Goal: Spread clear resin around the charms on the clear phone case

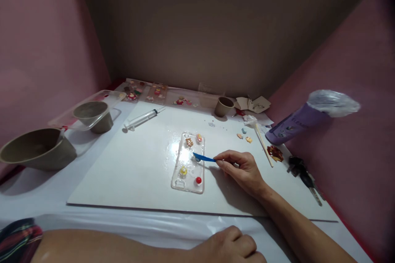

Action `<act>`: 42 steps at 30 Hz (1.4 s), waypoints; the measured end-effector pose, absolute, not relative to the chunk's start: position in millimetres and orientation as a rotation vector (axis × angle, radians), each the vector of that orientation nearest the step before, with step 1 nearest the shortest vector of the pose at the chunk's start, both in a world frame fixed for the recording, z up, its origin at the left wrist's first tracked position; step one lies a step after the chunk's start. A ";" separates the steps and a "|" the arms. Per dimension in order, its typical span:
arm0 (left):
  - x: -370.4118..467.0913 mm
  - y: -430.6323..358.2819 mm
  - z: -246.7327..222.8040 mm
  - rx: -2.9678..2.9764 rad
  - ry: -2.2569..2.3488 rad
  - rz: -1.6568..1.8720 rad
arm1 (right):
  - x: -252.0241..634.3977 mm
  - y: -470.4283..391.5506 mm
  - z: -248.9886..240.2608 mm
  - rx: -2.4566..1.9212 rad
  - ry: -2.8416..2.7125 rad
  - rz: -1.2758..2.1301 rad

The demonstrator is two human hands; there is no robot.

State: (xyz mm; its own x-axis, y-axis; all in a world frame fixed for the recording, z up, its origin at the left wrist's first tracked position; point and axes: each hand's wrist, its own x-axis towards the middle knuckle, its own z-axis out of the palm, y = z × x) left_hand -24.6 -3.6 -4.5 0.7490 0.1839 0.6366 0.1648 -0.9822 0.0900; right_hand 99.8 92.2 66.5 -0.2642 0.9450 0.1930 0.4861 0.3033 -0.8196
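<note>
A clear phone case [188, 181] lies on the white board [123, 172], with a brown bear-like charm [189, 142], a pink charm [199, 137], a yellow charm [183, 170] and a red ball [198, 180] on it. My right hand [239, 168], right of the case, pinches a blue plastic tool [205, 158]. The tool's tip is at a small pale piece at the middle of the case. My left hand [230, 246] rests closed at the board's near side; whether anything is inside it is hidden.
Two brown bowls [61, 154] [106, 121] stand left. A syringe [142, 120], small cup [224, 107], wooden stick [263, 146], loose charms [248, 139] and purple tube [293, 125] lie around the board. Decorated cases [157, 93] lie at the back.
</note>
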 end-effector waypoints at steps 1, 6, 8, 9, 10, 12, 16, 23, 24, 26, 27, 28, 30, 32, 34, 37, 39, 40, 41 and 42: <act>-24.6 -3.5 -4.3 2.909 0.294 1.081 | 99.9 92.1 66.6 -1.272 -1.883 0.832; -24.7 -2.7 -2.8 2.897 0.285 1.157 | 100.5 91.6 65.5 -1.270 -1.898 0.821; -25.2 -3.0 -2.3 2.894 0.296 1.154 | 100.6 91.9 64.2 -1.268 -1.893 0.825; -25.4 -3.2 -2.1 2.889 0.302 1.154 | 100.6 92.0 63.5 -1.267 -1.891 0.828; -25.6 -3.5 -2.0 2.884 0.309 1.154 | 100.7 92.2 62.9 -1.269 -1.887 0.831; -25.8 -4.0 -1.6 2.879 0.315 1.153 | 100.7 92.5 62.0 -1.272 -1.890 0.831; -26.0 -4.3 -0.5 2.879 0.318 1.147 | 100.2 92.2 62.3 -1.273 -1.898 0.827; -26.3 -4.2 0.0 2.897 0.301 1.079 | 98.9 92.4 63.6 -1.262 -1.922 0.814; -26.2 -4.4 -0.2 2.894 0.296 1.071 | 99.0 92.5 63.3 -1.262 -1.924 0.813; -26.3 -4.7 -0.3 2.889 0.294 1.048 | 99.4 92.5 62.4 -1.262 -1.929 0.813; -26.5 -4.8 -0.1 2.888 0.302 1.035 | 99.7 92.5 61.9 -1.261 -1.932 0.810; -26.7 -4.8 0.2 2.891 0.311 1.031 | 100.0 92.4 61.3 -1.261 -1.937 0.805; -27.5 -4.6 0.9 2.897 0.316 1.023 | 100.5 92.1 60.2 -1.261 -1.956 0.783; -28.1 -4.4 1.7 2.902 0.311 1.030 | 101.0 91.8 59.2 -1.257 -1.977 0.763; -28.3 -4.4 2.4 2.912 0.300 1.018 | 101.3 91.6 58.2 -1.249 -1.998 0.743; -27.8 -5.2 2.8 2.927 0.313 0.985 | 101.4 91.5 57.6 -1.233 -2.033 0.719; -27.4 -5.7 2.9 2.925 0.332 0.992 | 101.0 91.5 58.0 -1.228 -2.057 0.716; -27.4 -5.8 3.0 2.920 0.333 0.999 | 100.8 91.6 58.4 -1.228 -2.071 0.717; -27.4 -5.7 3.2 2.914 0.334 1.011 | 100.5 91.7 58.9 -1.229 -2.085 0.716; -27.6 -5.6 3.6 2.910 0.330 1.024 | 100.2 91.9 59.3 -1.229 -2.099 0.713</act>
